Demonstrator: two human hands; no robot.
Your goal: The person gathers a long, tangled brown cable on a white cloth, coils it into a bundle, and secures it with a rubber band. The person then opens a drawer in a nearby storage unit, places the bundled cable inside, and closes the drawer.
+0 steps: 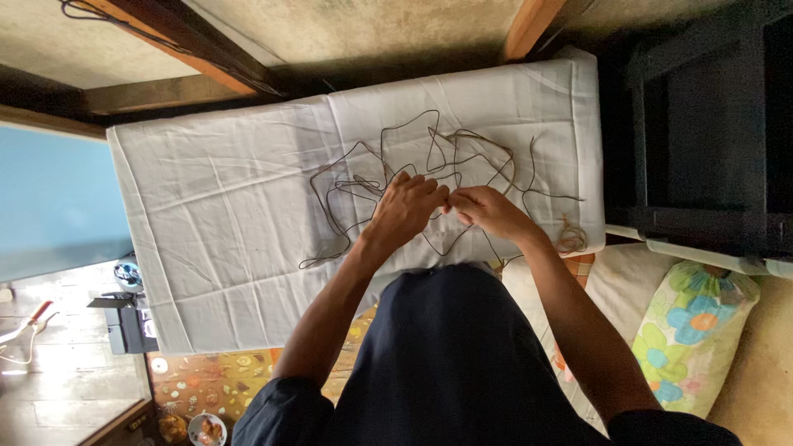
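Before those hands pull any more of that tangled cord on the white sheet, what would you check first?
1. Both hands on the cord: ok. The left hand and right hand meet over the brown cord.
2. Grip firm: cannot tell, the fingers hide it.
3. Cord free of knots: not ok, loops cross each other.
4. Cord on the white sheet: mostly ok; a small coil lies at its edge.
5. Sheet flat: ok, only wrinkled.

Left hand [406, 206] and right hand [486, 208] meet, seemingly pinching.
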